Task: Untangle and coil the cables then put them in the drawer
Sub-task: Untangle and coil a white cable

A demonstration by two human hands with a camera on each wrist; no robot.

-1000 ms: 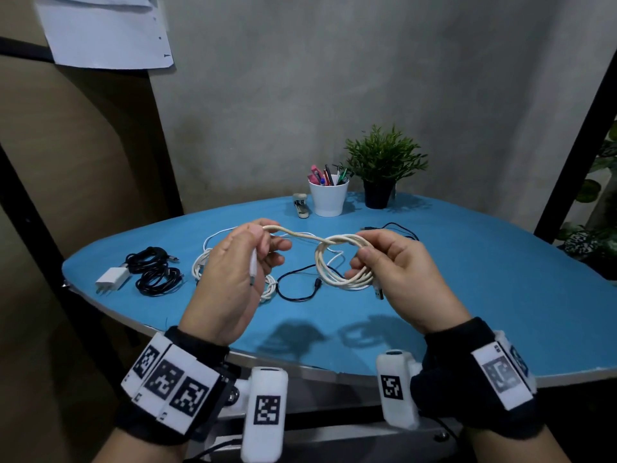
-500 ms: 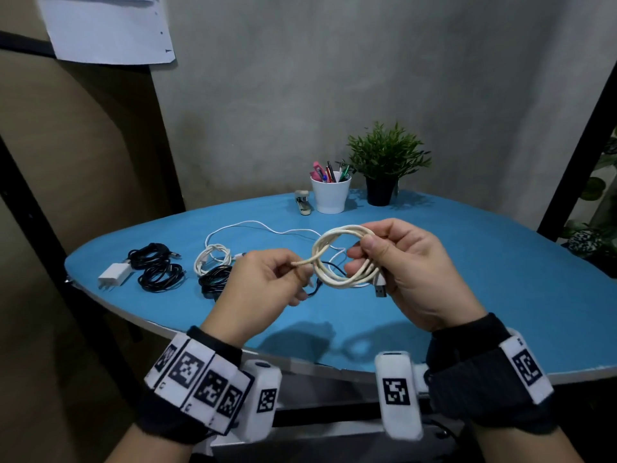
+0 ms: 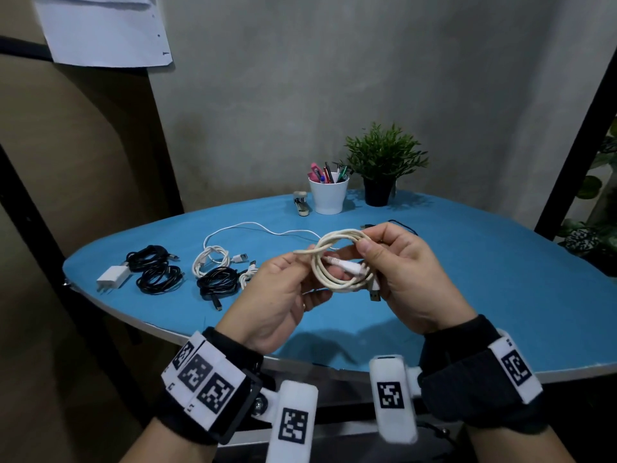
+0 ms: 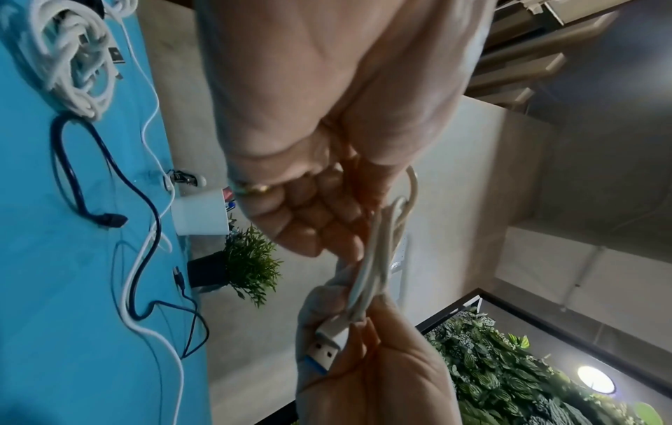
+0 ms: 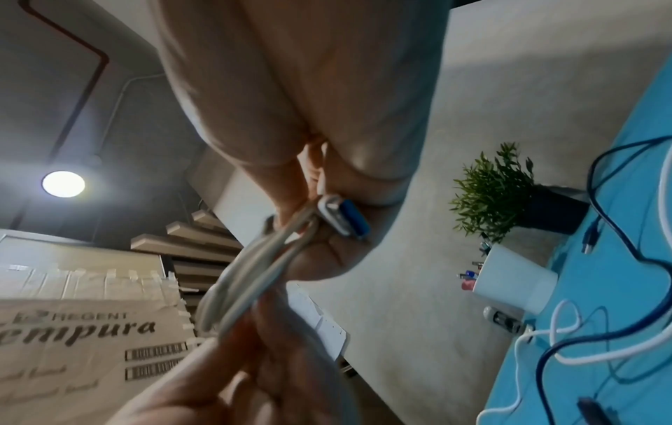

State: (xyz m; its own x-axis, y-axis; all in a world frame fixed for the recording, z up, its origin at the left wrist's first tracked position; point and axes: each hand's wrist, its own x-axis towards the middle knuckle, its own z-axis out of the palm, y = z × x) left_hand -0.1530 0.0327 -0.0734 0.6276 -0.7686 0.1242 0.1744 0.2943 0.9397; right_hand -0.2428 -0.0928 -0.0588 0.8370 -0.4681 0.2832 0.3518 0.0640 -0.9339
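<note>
- Since the earlier frame, the left hand (image 3: 280, 295) has drawn the loose tail in; the cream cable (image 3: 337, 262) now forms a tighter coil held above the blue table (image 3: 484, 279).
- Handling, as judged: light, limp, springy (loops likely to sprawl if released); best taken where strands cross, near the USB plug (image 4: 329, 343).
- Right hand (image 3: 407, 269): fingers curled, pinching the coil and plug end.
- Left hand: fingers curled, gripping the tail and coil's near side.
- Drawer: not in view.
</note>
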